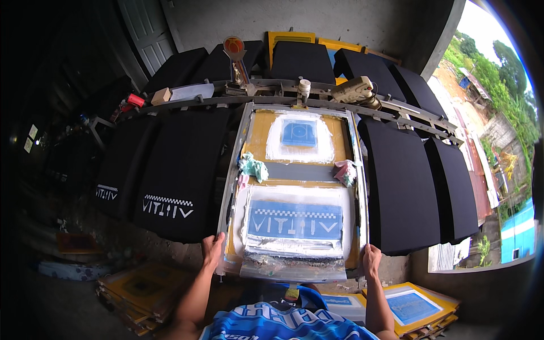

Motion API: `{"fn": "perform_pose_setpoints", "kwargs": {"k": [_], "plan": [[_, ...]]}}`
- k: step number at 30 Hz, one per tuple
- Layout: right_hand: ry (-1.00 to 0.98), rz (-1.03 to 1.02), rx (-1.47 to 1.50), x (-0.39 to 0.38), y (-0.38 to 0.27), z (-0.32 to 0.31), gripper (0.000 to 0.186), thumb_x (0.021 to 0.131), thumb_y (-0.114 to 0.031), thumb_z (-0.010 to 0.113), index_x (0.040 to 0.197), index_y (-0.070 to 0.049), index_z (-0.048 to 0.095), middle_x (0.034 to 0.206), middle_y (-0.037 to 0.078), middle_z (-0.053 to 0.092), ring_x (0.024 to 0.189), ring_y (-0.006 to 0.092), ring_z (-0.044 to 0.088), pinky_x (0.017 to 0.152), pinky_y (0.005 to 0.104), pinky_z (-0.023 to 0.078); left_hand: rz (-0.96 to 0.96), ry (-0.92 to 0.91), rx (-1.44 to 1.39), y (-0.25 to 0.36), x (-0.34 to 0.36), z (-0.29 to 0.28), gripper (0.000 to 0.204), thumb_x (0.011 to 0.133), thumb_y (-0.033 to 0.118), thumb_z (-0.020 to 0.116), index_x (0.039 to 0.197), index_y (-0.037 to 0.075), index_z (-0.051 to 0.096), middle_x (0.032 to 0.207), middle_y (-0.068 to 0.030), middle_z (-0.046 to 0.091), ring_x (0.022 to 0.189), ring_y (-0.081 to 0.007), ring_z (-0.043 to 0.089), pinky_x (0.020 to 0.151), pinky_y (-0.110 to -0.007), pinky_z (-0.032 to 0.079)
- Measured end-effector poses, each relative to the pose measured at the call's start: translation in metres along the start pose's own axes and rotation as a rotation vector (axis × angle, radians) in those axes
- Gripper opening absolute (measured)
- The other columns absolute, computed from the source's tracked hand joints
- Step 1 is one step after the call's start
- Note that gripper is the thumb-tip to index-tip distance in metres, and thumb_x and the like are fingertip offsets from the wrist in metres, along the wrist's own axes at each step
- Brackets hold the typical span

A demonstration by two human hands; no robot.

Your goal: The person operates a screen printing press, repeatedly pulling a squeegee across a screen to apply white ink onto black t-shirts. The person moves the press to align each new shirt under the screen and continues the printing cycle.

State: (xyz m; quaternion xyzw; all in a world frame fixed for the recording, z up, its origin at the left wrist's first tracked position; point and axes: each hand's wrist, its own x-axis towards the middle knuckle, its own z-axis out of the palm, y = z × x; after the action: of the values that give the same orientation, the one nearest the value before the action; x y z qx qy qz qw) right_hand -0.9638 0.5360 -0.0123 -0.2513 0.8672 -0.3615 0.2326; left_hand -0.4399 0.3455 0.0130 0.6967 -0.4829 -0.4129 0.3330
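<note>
Metal frame dead centre for us, running from just in front of our blue jersey up to the rail, with two black-covered boards on either side of it. Our left hand has its grip closed on the lower left corner, and our right hand has its grip wrapped on the lower right side, so we've got one on each side. We can't tell from up here if it's touching anything underneath.

Inside it we've got an upper blue stencil ringed with thick white ink, and a wider lower blue stencil with a checkered strip over a row of pale shapes. White ink is smeared around that one too, heaviest along the near edge. A grey band sits between the two. There's a crumpled green-and-white rag at the band's left end and a pinkish rag at its right.

Just left of us, the near black board carries a white print of checks and shapes, and the next board over has one like it. On the rail we see a white bottle, a beige heat-gun-looking tool and a trophy. Yellow-framed screens are stacked low on our right.
</note>
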Motion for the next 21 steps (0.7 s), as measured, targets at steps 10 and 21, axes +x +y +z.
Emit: {"fn": "perform_pose_setpoints", "kwargs": {"k": [10, 21], "plan": [[-0.036, 0.0, -0.007, 0.04, 0.005, 0.006, 0.041, 0.102, -0.027, 0.054, 0.082, 0.007, 0.063, 0.062, 0.01, 0.056, 0.061, 0.0152, 0.051, 0.06, 0.0384, 0.043, 0.042, 0.041, 0.094, -0.02, 0.029, 0.033, 0.051, 0.097, 0.036, 0.071, 0.065, -0.001, 0.055, 0.062, 0.0029, 0.047, 0.062, -0.0071, 0.039, 0.053, -0.035, 0.032], [-0.202, -0.041, -0.068, 0.053, -0.002, -0.01, 0.039, 0.105, -0.022, 0.051, 0.081, 0.006, 0.064, 0.06, 0.008, 0.055, 0.059, 0.0123, 0.049, 0.056, 0.0383, 0.042, 0.15, 0.242, 0.286, -0.009, 0.02, 0.056, 0.053, 0.097, 0.04, 0.067, 0.072, -0.006, 0.057, 0.064, -0.0203, 0.061, 0.061, -0.0285, 0.063, 0.058, -0.045, 0.044]]}}
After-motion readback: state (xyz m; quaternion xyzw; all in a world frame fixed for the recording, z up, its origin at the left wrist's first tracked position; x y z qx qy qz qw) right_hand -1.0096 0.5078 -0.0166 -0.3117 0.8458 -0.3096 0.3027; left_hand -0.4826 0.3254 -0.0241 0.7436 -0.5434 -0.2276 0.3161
